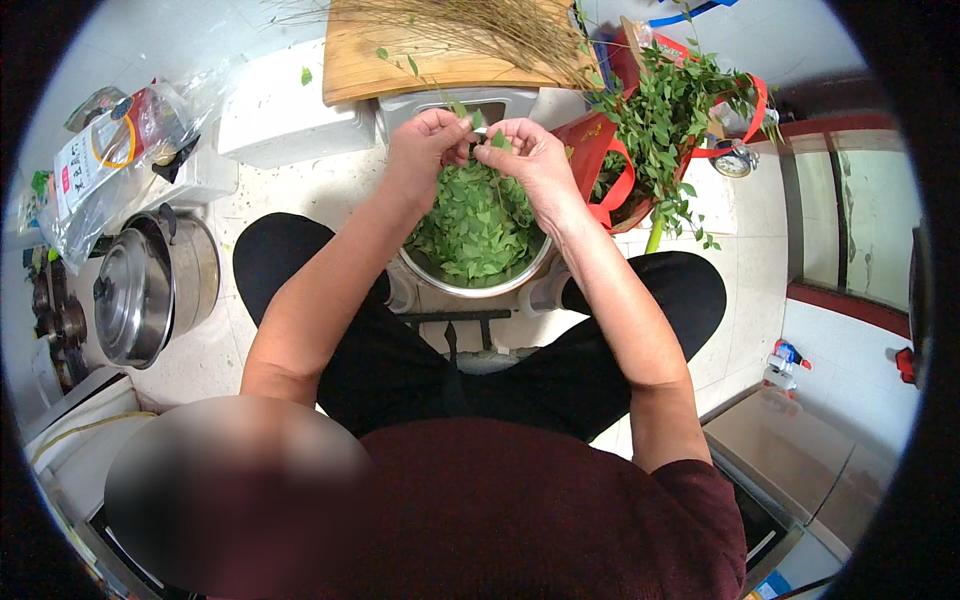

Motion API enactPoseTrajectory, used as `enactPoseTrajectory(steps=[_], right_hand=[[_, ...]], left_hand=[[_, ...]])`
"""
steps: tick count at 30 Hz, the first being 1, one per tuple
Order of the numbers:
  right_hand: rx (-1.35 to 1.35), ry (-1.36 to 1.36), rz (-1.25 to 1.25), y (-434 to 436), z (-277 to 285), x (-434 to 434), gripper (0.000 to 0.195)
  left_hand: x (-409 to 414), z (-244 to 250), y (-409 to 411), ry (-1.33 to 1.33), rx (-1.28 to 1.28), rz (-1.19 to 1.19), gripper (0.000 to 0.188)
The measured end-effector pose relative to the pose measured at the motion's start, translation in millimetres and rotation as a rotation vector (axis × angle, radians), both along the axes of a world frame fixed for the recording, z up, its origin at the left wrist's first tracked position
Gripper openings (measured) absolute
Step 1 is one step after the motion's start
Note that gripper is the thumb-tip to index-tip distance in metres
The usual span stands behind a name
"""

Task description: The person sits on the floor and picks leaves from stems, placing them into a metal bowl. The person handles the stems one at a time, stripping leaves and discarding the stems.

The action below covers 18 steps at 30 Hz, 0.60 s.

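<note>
Both of my hands are raised over a metal pot (491,289) heaped with loose green leaves (480,232). My left hand (433,146) pinches a thin leafy sprig (452,103), whose tip reaches up and away from me. Close beside it, my right hand (525,154) has thumb and forefinger together around a green leaf (500,139); the exact grip on the stem is partly hidden by the fingers. To the right of the pot stands a red bag (581,150) with red handles, stuffed with leafy branches (660,112).
Bare thin stems (480,30) lie across a wooden board (375,64) ahead. At left are a white foam box (292,127), a plastic package (112,142) and a lidded steel pot (139,292). A round dial clock or gauge (733,161) sits beyond the bag.
</note>
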State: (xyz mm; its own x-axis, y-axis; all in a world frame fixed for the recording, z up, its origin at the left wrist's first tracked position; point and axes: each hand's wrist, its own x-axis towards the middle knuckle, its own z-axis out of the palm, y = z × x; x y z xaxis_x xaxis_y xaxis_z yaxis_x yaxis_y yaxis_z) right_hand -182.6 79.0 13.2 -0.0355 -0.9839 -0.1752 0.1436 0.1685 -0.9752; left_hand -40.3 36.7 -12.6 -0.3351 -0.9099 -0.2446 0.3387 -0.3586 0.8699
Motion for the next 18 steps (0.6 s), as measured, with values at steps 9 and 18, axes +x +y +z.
enactPoseTrajectory(steps=[9,18], right_hand=[[0.038,0.213,-0.02,-2.4,-15.9,-6.5,0.008],[0.167,-0.311,-0.031,-4.3,-6.8,-7.6,0.011]], left_hand=[[-1.6,-1.4,2.3,-0.01,0.0,0.001,0.011],[-2.7,-5.1,3.3,0.054,0.029,-0.098,0.01]])
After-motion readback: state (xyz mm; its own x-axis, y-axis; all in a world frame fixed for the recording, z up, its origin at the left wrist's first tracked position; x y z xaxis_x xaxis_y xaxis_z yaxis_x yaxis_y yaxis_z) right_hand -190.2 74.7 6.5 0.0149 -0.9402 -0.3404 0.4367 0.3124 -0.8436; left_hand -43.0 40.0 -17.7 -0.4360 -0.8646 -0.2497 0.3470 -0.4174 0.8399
